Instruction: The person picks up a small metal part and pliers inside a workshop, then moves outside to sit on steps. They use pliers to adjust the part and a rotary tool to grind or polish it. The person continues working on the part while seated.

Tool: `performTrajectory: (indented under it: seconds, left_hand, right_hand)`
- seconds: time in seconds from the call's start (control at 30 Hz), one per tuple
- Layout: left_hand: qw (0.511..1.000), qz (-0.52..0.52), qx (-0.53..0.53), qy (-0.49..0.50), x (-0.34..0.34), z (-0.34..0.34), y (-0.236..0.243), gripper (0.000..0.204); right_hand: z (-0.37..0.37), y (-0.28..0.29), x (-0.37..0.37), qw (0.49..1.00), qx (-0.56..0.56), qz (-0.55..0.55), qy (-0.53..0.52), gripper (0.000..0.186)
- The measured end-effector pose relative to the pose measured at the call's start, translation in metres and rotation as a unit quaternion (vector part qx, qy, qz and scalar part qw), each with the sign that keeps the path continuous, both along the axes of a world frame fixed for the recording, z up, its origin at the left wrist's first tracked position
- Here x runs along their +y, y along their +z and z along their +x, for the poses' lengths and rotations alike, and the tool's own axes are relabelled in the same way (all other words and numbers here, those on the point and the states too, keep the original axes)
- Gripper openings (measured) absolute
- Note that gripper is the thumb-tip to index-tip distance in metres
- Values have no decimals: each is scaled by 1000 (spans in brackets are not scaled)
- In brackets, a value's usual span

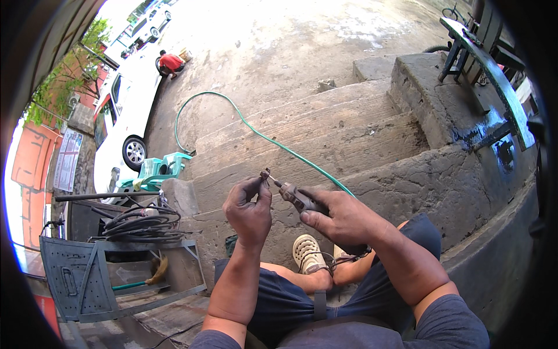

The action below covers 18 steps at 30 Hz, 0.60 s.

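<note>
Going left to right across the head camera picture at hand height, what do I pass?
Coiled black cables → left hand → small metal tool → right hand → concrete step.

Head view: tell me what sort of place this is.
Probably an outdoor roadside work spot by a concrete yard. Worn concrete steps carry a green hose, a white car is parked nearby, and coiled black cables lie on a metal rack.

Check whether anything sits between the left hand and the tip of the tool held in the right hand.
Nothing visible does. The left hand has its fingers already at the small tip of the brown tool, whose body the right hand grips. The green hose lies behind, on the steps.
</note>
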<state>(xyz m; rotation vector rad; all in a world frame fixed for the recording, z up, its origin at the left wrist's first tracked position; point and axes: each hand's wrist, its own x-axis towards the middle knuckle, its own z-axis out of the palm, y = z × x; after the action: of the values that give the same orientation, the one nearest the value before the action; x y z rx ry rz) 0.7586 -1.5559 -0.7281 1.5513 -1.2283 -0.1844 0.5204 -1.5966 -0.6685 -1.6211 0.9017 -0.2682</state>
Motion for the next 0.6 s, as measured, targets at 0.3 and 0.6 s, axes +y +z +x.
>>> performTrajectory:
  seconds: [0.3,0.6]
  left_hand:
    - [1000,9,3,-6,1,-1,0,13]
    - [1000,7,4,0,1,-2,1,13]
  right_hand:
    - [-2,2,0,1000,6,-26,4,57]
    - [0,-4,4,997,-48,-66,-19,55]
